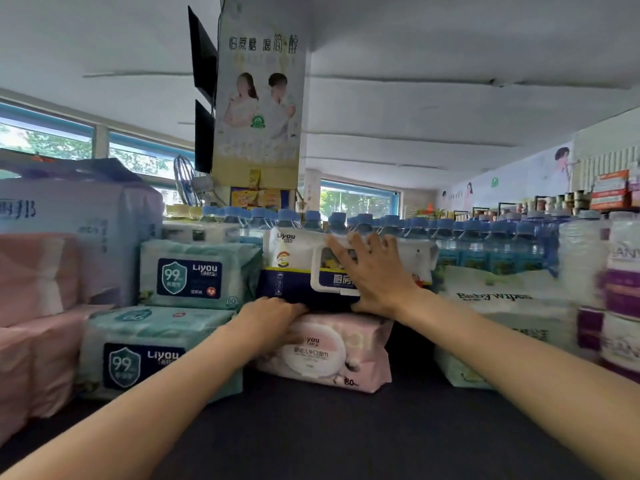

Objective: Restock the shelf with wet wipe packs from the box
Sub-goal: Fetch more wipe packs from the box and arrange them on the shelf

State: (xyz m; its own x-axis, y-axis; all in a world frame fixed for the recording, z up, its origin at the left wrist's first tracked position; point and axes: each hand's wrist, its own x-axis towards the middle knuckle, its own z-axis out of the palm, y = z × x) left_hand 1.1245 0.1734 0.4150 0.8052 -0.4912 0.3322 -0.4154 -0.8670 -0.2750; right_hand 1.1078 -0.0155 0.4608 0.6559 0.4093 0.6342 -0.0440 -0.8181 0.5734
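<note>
A white and navy kitchen wipe pack (294, 271) stands on top of a pink wipe pack (332, 355) on the dark shelf top (346, 438). My right hand (374, 271) lies flat against the front of the navy pack, fingers straight and spread over its white lid. My left hand (273, 317) sits at the seam between the two packs, fingers tucked under the navy pack's lower left edge and resting on the pink pack. No box is in view.
Two teal Liyou 99 packs (194, 271) are stacked to the left, with pink and lilac bundles (45, 271) beyond. Baby wipes packs (502, 306) and purple packs (620, 299) stand to the right. Rows of blue-capped water bottles (467, 244) line up behind.
</note>
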